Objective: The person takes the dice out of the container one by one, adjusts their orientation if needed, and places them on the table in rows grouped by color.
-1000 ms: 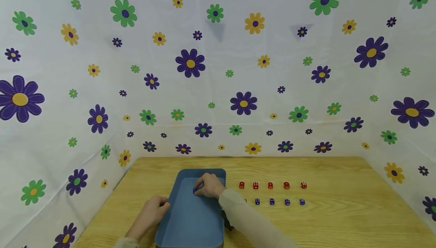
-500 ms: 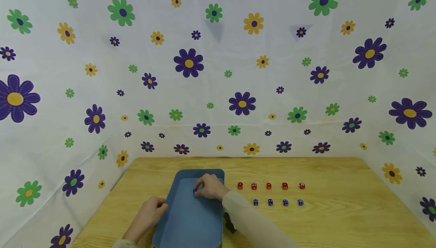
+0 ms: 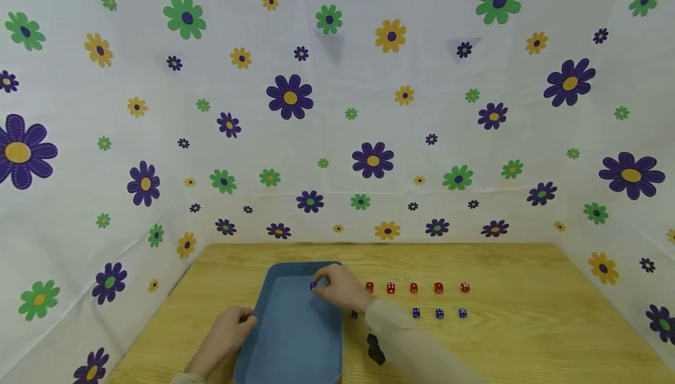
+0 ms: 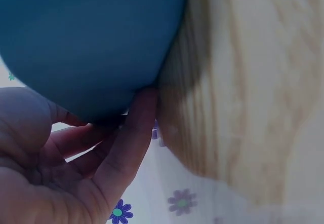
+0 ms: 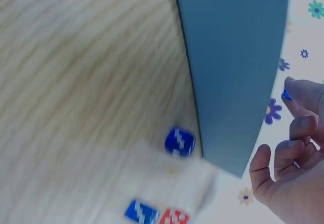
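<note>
A blue tray (image 3: 295, 331) lies on the wooden table in the head view. My left hand (image 3: 224, 337) is at its left side, fingers curled against the wall. The left wrist view shows thumb and fingertips holding the tray's lower edge. Over the tray's far right part, my right hand (image 3: 343, 287) pinches a blue die (image 3: 313, 285) between thumb and fingertips. In the right wrist view only a blue sliver of that die (image 5: 286, 94) shows, the other fingers being loosely curled. Another blue die (image 3: 354, 314) sits on the table just right of the tray.
A row of several red dice (image 3: 413, 288) stands right of the tray, with blue dice (image 3: 440, 313) in a row nearer me. My right sleeve (image 3: 401, 328) crosses part of the blue row. A flowered white cloth (image 3: 337, 138) surrounds the table at back and sides.
The right hand has moved right and slightly away from me with the blue die, toward the tray's right wall. The left hand keeps its place at the tray. The head view has shifted slightly.
</note>
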Action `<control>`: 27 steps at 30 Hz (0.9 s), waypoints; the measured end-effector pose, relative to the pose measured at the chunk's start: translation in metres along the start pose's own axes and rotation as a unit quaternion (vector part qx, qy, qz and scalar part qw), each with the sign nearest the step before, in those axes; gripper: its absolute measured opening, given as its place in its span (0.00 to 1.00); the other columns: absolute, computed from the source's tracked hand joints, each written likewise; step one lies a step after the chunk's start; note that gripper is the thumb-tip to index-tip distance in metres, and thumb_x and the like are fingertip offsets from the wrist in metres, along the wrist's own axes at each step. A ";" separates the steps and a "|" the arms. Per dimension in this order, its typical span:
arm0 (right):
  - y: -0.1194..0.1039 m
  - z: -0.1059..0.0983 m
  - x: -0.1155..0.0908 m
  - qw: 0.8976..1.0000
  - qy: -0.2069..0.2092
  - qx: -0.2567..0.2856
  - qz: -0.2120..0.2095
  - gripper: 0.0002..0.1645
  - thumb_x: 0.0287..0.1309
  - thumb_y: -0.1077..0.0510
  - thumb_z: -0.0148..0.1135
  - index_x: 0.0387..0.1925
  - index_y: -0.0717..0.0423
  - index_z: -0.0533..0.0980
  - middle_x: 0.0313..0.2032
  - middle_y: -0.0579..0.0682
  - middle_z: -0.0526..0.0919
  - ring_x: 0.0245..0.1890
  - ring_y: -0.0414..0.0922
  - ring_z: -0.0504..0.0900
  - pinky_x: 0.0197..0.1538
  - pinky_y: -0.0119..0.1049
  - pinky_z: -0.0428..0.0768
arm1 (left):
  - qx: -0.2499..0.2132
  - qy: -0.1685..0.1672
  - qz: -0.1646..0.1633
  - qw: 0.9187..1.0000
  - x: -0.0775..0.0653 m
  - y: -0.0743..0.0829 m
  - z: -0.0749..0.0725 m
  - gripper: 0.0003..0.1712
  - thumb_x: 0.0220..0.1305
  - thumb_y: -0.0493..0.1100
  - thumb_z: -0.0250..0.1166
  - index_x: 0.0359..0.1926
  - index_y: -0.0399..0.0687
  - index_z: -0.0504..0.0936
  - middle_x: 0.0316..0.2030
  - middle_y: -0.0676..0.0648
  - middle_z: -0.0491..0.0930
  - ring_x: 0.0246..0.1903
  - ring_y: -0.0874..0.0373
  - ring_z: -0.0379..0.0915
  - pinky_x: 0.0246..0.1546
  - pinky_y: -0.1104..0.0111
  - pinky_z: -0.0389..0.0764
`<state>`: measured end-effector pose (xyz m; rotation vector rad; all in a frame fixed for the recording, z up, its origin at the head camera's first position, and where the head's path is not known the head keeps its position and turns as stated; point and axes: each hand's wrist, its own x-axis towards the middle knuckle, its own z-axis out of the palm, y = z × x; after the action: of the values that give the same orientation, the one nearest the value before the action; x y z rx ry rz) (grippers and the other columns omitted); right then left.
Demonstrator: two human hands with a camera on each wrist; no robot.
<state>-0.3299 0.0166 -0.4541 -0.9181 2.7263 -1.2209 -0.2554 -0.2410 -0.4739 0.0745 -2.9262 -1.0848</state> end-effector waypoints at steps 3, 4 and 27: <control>0.005 -0.010 -0.005 1.000 0.007 0.007 0.013 0.12 0.63 0.58 0.63 0.46 0.57 0.84 0.14 0.44 0.70 0.14 0.36 0.63 0.19 0.27 0.63 | -0.001 0.000 0.007 1.000 0.000 0.000 -0.001 0.14 0.61 0.36 0.55 0.17 0.44 0.72 0.14 0.53 0.64 0.18 0.59 0.61 0.20 0.70 0.63; 0.007 -0.013 -0.007 1.000 0.008 0.009 0.016 0.12 0.63 0.58 0.63 0.46 0.57 0.84 0.14 0.44 0.70 0.14 0.36 0.63 0.20 0.28 0.63 | 0.000 0.000 0.010 1.000 -0.001 0.000 -0.001 0.14 0.61 0.36 0.55 0.18 0.44 0.73 0.15 0.53 0.64 0.18 0.59 0.62 0.20 0.70 0.64; 0.063 -0.093 -0.086 0.994 0.057 0.006 0.097 0.12 0.60 0.57 0.66 0.44 0.56 0.84 0.17 0.43 0.66 0.18 0.37 0.61 0.24 0.29 0.61 | -0.002 -0.014 0.014 1.000 0.006 -0.004 -0.005 0.14 0.63 0.36 0.54 0.19 0.45 0.72 0.16 0.52 0.64 0.19 0.59 0.62 0.22 0.70 0.63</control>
<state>-0.3136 0.1567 -0.4517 -0.5809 2.8106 -1.2879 -0.2609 -0.2476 -0.4720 0.0182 -2.9410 -1.0965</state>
